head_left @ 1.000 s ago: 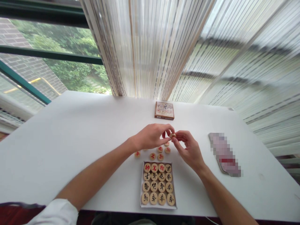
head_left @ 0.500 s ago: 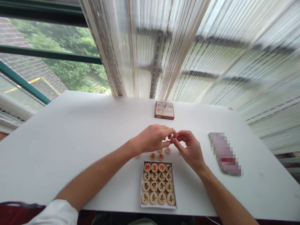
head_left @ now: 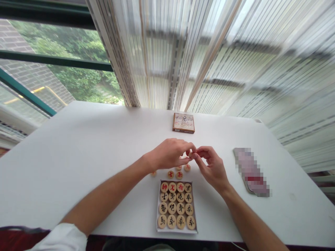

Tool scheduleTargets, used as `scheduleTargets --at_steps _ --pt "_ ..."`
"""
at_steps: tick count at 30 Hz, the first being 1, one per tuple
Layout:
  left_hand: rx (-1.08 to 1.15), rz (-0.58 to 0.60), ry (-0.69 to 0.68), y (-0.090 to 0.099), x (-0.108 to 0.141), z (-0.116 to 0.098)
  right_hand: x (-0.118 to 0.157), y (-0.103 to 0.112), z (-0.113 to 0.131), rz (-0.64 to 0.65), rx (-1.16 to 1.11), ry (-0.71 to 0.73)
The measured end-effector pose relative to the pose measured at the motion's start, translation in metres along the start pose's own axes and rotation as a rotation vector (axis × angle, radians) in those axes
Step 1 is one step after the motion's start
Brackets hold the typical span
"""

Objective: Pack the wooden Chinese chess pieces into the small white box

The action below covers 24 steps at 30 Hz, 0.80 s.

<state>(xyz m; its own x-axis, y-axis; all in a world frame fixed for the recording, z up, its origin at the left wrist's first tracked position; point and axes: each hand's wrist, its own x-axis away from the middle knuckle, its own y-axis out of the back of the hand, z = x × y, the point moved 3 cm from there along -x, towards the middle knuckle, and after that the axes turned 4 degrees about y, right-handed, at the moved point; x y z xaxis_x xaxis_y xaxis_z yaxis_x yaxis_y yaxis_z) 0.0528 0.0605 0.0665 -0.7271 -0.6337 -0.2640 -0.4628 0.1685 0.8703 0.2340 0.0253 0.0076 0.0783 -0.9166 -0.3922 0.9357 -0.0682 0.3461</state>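
Observation:
My left hand [head_left: 172, 152] and my right hand [head_left: 213, 167] meet above the table, their fingertips pinched around one small round wooden piece [head_left: 191, 153]. Fingers hide much of that piece. Below them lie loose pieces with red characters, among them one [head_left: 170, 174], another [head_left: 179, 175] and a third [head_left: 187, 167]; one more [head_left: 153, 173] peeks out beneath my left wrist. Nearer to me is an open white box [head_left: 177, 230] filled with rows of round pieces, most marked in black and several in the far row in red.
A flat printed box [head_left: 183, 122] lies on the white table [head_left: 91, 139] beyond my hands. To the right is a blurred-out, phone-like object [head_left: 251, 172]. Striped curtains [head_left: 167, 52] and a window stand behind the table's far edge.
The pinched piece and my fingertips have shifted very slightly left. A little more of the loose piece under my left wrist shows. The box of pieces has stayed in place.

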Motion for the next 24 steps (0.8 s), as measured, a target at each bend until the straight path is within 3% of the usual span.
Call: scheduleTargets --at_steps 24 --pt "0.355 0.112 0.106 0.0051 -0.0003 0.0085 0.0007 -0.0006 0.0043 0.065 -0.075 0.102"
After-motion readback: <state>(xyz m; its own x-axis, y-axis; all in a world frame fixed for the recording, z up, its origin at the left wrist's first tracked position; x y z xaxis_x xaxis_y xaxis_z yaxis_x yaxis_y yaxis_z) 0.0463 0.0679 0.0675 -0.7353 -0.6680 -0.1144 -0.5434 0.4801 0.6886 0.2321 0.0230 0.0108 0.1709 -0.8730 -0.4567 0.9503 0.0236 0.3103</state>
